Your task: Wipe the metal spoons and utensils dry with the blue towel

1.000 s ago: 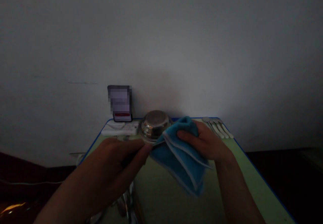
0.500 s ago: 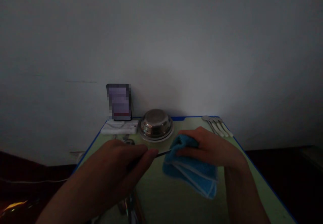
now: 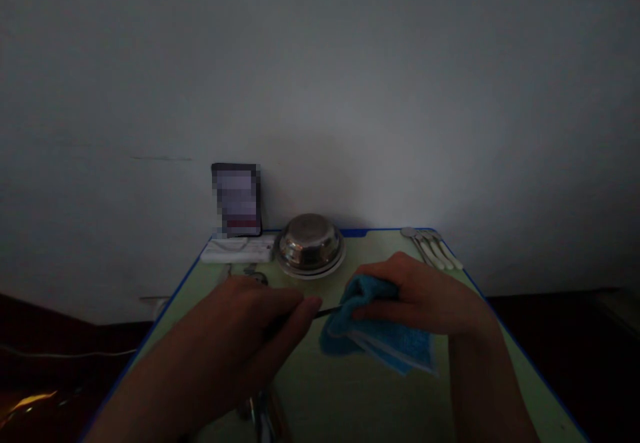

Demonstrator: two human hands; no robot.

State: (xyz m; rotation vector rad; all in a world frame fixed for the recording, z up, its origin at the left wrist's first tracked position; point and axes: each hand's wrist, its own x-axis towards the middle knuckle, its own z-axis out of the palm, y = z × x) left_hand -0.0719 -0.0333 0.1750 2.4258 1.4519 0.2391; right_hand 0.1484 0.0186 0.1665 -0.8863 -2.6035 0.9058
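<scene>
Dim, grainy | light source unseen | faint shadow on plain grey wall [image 3: 320, 96] | glints on overturned silver metal bowl [image 3: 310, 240] | black-framed rectangular screen [image 3: 237, 196] pixelated | lower corners near-black

Dishware [image 3: 310, 246] and cutlery [image 3: 437, 251] on green table [image 3: 360, 400]

The cloth [image 3: 380, 336] is blue with pale edging. Relative to the silver-grey bowl [image 3: 309, 240], the blue-rimmed bench [image 3: 320, 390] beneath is pale green, and the wall [image 3: 320, 96] behind is plain grey.
</scene>
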